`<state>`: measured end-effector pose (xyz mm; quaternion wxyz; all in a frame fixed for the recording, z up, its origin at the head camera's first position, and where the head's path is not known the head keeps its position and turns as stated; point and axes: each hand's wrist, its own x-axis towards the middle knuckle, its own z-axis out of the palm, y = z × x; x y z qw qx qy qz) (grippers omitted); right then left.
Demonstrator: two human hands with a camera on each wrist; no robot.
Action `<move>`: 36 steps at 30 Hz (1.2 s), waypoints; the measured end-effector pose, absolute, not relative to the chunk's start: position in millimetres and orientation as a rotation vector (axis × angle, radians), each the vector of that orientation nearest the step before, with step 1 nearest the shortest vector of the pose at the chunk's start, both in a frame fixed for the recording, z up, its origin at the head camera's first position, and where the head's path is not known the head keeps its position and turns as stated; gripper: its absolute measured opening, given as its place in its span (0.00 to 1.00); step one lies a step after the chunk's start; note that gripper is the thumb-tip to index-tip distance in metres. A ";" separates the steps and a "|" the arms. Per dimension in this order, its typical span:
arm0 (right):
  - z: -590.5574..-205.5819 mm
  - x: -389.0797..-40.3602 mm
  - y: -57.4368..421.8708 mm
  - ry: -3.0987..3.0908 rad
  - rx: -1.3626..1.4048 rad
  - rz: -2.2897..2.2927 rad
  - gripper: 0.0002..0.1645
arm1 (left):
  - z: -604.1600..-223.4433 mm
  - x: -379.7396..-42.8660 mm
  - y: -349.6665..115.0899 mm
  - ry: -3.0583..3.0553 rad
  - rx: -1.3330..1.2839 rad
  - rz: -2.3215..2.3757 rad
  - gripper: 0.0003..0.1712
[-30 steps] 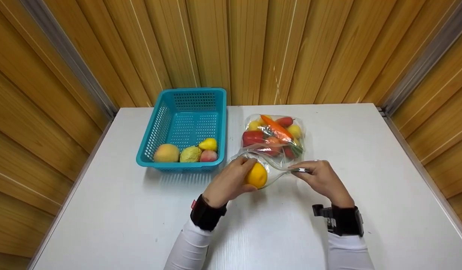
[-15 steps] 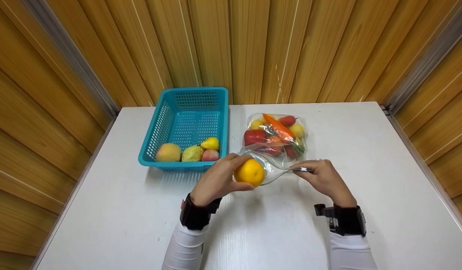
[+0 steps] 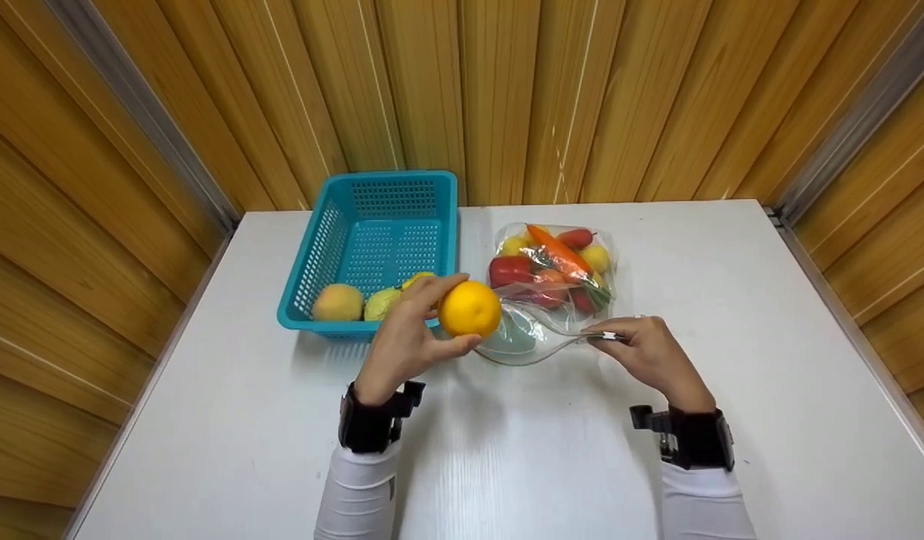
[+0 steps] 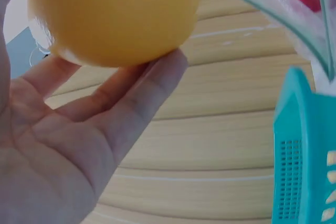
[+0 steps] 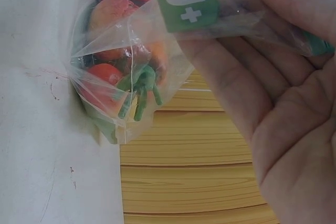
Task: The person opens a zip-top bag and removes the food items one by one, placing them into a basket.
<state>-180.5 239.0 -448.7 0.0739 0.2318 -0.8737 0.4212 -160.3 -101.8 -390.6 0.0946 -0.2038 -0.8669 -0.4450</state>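
Observation:
My left hand (image 3: 406, 330) grips an orange (image 3: 470, 309) between thumb and fingers, raised near the front right corner of the teal basket (image 3: 297, 325). In the left wrist view the orange (image 4: 113, 14) fills the top, with fingers (image 4: 144, 95) beneath it. My right hand (image 3: 649, 356) pinches the mouth edge of a clear zip bag (image 3: 518, 349), which gapes toward the left hand. Inside the bag lie a carrot (image 3: 559, 253), a red pepper (image 3: 510, 271) and several other fruits and vegetables. A green printed label (image 5: 186, 1) on the bag shows in the right wrist view.
Within the basket's near end sit a peach (image 3: 337, 303), a wrinkled yellow-green fruit (image 3: 380, 304) and a yellow fruit partly hidden by the left hand. The white table (image 3: 229, 420) meets wood-look panels (image 3: 507, 97) at the back and sides.
My left hand has drawn the orange out of the bag's mouth, leftward and up toward the basket. The right hand keeps its pinch on the bag in nearly the same place.

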 end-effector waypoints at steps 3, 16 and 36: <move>-447.3 -181.9 239.7 -2.621 0.710 1.251 0.11 | -390.0 -162.2 -108.5 -2.552 -0.495 -1.295 0.40; -449.3 -182.1 238.0 -2.623 0.739 1.256 0.11 | -371.2 -176.6 -128.9 -2.651 -0.378 -0.943 0.40; -449.4 -180.5 241.4 -2.587 0.713 1.290 0.12 | -364.5 -254.1 -151.8 -3.045 -0.234 -0.612 0.25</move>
